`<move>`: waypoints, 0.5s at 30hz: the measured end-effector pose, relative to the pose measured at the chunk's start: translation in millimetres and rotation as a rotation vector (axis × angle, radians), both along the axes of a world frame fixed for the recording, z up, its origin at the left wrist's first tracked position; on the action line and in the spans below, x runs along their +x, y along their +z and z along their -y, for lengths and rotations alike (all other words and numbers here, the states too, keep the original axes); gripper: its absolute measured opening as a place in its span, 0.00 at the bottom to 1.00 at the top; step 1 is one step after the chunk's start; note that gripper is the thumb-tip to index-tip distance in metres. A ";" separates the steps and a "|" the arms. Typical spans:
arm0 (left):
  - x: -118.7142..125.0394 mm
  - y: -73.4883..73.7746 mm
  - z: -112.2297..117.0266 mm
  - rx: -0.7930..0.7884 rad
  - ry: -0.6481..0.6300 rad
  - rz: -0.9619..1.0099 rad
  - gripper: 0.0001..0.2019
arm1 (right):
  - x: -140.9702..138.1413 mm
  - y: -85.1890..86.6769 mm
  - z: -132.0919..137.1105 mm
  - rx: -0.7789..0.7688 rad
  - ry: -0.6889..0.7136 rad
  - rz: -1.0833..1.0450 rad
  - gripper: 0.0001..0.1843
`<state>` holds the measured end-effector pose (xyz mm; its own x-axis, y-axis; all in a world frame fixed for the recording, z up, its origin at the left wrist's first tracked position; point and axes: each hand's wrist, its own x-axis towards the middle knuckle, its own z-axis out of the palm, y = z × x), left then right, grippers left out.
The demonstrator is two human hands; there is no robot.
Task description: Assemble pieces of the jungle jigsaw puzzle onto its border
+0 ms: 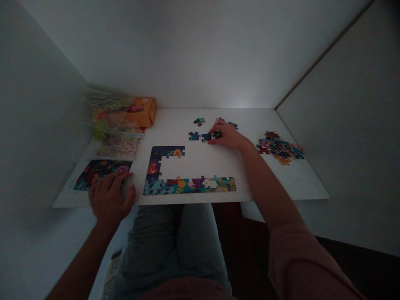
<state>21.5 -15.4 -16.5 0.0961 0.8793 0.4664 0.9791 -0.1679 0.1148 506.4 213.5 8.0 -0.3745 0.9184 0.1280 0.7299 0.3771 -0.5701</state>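
Puzzle pieces (194, 136) lie loose on the white table (300, 179) beside the right hand (226, 134); whether it grips one, I can't tell. The left hand (111, 198) rests slack over the printed picture (93, 171), beside the partly joined border (187, 186).

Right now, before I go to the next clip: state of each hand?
Left hand: open, resting over the edge of the printed picture.
Right hand: at loose puzzle pieces; whether it grips one cannot be told.
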 end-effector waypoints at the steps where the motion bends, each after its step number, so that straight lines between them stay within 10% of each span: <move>1: -0.2 -0.6 -0.3 -0.001 0.001 0.001 0.19 | -0.9 -0.3 -0.5 -0.022 -0.007 -0.019 0.17; 9: -1.6 0.9 0.6 -0.073 0.019 0.026 0.22 | -2.9 -2.8 -11.1 -0.138 -0.042 -0.560 0.26; 15: 1.3 7.2 2.3 -0.117 0.021 -0.032 0.24 | 1.1 -0.4 -12.1 -0.137 0.026 -0.579 0.20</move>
